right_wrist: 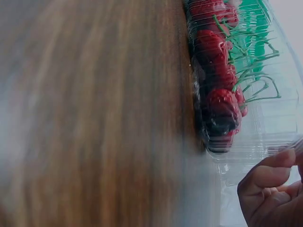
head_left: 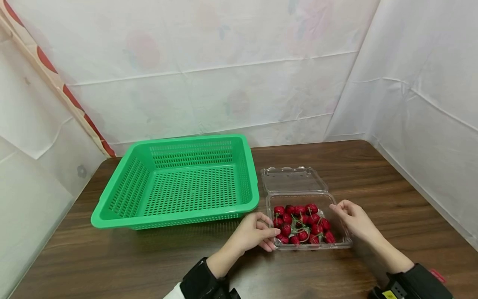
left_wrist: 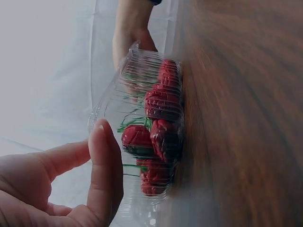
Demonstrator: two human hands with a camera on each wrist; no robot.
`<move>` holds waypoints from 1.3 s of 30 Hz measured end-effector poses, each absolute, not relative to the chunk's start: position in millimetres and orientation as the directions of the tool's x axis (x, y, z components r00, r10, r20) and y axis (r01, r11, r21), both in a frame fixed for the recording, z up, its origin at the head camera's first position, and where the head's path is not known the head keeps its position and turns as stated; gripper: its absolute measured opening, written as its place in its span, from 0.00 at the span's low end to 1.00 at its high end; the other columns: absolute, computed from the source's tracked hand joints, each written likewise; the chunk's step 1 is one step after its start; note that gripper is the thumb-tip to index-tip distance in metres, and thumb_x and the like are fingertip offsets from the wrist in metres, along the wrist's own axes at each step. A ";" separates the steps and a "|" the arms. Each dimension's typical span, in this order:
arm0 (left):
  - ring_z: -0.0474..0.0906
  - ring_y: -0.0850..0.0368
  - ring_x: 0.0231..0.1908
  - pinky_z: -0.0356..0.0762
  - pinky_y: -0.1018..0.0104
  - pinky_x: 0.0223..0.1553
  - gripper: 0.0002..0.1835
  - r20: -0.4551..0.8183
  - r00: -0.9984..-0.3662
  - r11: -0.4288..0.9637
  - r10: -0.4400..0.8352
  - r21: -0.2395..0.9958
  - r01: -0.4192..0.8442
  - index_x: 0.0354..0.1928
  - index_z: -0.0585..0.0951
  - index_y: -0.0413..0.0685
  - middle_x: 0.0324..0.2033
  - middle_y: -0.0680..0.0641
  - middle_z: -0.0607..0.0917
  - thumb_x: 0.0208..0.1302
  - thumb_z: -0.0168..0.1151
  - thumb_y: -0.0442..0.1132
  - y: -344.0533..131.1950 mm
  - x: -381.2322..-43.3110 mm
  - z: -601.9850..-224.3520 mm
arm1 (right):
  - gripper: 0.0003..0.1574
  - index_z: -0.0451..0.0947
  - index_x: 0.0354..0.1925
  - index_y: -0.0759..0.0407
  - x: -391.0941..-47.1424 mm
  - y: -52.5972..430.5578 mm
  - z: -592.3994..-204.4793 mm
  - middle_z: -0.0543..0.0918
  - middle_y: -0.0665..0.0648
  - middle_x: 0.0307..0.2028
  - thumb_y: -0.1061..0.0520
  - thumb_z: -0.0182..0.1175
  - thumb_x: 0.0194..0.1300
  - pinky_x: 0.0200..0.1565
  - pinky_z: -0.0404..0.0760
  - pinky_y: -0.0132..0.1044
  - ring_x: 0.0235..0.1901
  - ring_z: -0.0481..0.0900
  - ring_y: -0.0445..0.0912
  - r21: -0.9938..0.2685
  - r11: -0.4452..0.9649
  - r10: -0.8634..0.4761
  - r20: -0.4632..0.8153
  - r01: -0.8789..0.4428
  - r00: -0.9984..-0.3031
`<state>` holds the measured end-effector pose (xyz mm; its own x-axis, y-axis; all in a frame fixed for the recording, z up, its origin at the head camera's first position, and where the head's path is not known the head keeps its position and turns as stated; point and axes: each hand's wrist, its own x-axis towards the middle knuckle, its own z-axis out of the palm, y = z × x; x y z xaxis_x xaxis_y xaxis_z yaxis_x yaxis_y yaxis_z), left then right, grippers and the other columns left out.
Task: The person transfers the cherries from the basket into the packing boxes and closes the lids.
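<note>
A clear plastic clamshell box sits on the wooden table, its lid folded back flat behind it. Red cherries with thin green stems lie loose inside, several of them heaped toward the left. My left hand holds the box's left side, thumb over the rim and fingers outside. At the opposite side, my right hand pinches the right rim between thumb and fingers. Through the ribbed wall in the left wrist view, cherries show close to the thumb. Some fingertips are hidden behind the box edge.
A large green perforated basket stands left of the box, its right rim close to the lid. White cloth hangs behind the brown wooden table and along both sides.
</note>
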<state>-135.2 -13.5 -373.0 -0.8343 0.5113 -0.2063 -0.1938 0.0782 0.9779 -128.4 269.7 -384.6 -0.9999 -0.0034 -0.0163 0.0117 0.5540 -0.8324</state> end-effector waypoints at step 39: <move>0.76 0.59 0.14 0.77 0.62 0.21 0.12 -0.226 -0.825 0.019 0.519 0.967 -0.253 0.39 0.68 0.32 0.19 0.42 0.80 0.56 0.59 0.29 -10.9 -136.6 -377.8 | 0.41 0.55 0.55 0.80 -236.8 306.1 -383.2 0.72 0.50 0.26 0.42 0.43 0.66 0.27 0.73 0.32 0.22 0.71 0.37 -0.880 0.391 -0.204 -0.368 0.270 -0.907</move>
